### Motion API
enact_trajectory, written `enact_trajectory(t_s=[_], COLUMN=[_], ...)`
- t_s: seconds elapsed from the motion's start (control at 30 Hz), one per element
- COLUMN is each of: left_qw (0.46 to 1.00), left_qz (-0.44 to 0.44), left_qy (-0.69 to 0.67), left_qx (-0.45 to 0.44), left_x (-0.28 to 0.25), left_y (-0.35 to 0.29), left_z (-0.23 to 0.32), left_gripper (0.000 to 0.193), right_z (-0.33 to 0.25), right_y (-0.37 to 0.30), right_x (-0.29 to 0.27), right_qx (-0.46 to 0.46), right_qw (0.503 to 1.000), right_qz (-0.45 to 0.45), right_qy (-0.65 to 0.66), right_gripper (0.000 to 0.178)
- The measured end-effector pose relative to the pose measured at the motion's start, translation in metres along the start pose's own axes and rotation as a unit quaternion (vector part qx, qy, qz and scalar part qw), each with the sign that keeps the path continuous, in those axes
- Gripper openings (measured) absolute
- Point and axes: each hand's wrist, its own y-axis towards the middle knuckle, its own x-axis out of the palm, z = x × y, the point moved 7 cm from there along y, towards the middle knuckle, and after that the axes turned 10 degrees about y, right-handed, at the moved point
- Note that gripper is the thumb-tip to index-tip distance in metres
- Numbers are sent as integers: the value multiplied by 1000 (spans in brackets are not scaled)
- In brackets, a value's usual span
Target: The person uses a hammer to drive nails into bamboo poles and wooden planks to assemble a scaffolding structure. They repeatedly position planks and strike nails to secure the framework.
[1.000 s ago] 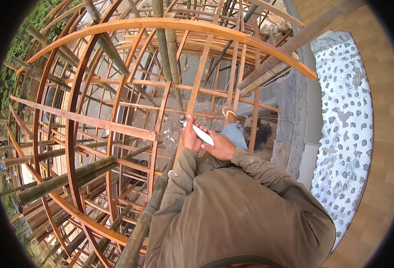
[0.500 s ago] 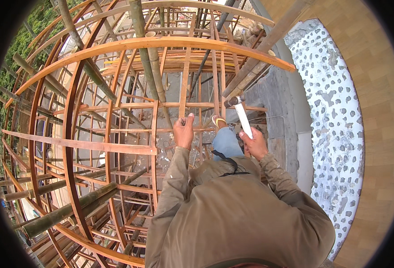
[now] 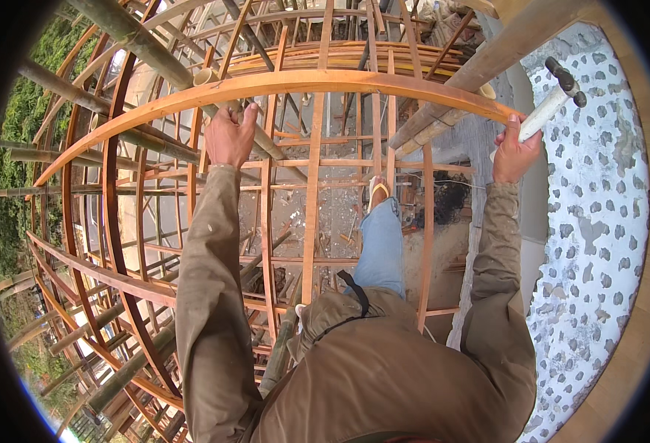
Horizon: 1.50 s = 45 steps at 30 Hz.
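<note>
A hammer (image 3: 545,113) with a white handle and a dark double-faced head is in my right hand (image 3: 515,152), which is closed round the handle's lower part. Those fingers also meet the right end of a long wooden batten (image 3: 317,81) that looks bowed and crosses in front of me. My left hand (image 3: 230,135) reaches up to the batten's near edge on the left, close to a bamboo pole's cut end (image 3: 205,76). Its fingers are curled, with the thumb raised. Whether something small sits in that hand cannot be made out.
Crossed wooden battens (image 3: 312,170) and bamboo poles (image 3: 502,52) form an open frame around me, with debris on the ground far below. At right runs a white wall top (image 3: 583,221) dotted with grey patches. My sandalled foot (image 3: 377,190) is on the framework.
Both hands have moved farther out and apart, up to the long batten. The hammer has swung right, over the white wall top. My view has shifted too.
</note>
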Motion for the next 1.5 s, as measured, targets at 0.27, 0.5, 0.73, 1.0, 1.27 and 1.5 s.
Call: enact_trajectory(t_s=[0.27, 0.5, 0.73, 1.0, 1.27, 1.5], left_qw=[985, 987, 995, 991, 983, 981], left_qz=[-13, 8, -46, -104, -141, -140], left_qy=[160, 140, 91, 85, 115, 132], left_qx=[68, 77, 10, 4, -2, 24], left_x=[115, 141, 143, 146, 150, 153], left_y=[162, 172, 173, 179, 176, 179], left_z=[15, -5, -6, 1, -4, 2], left_gripper=[60, 55, 46, 41, 35, 41], right_z=[61, 140, 157, 164, 131, 93], right_y=[48, 107, 124, 130, 99, 10], right_x=[85, 144, 162, 166, 156, 125], right_qx=[75, 210, 401, 524, 482, 419], right_qw=[980, 923, 840, 814, 777, 782], right_qz=[-181, -305, -351, -245, -371, -335], right_qy=[42, -100, -98, -49, -163, -317], right_gripper=[24, 24, 32, 36, 31, 36])
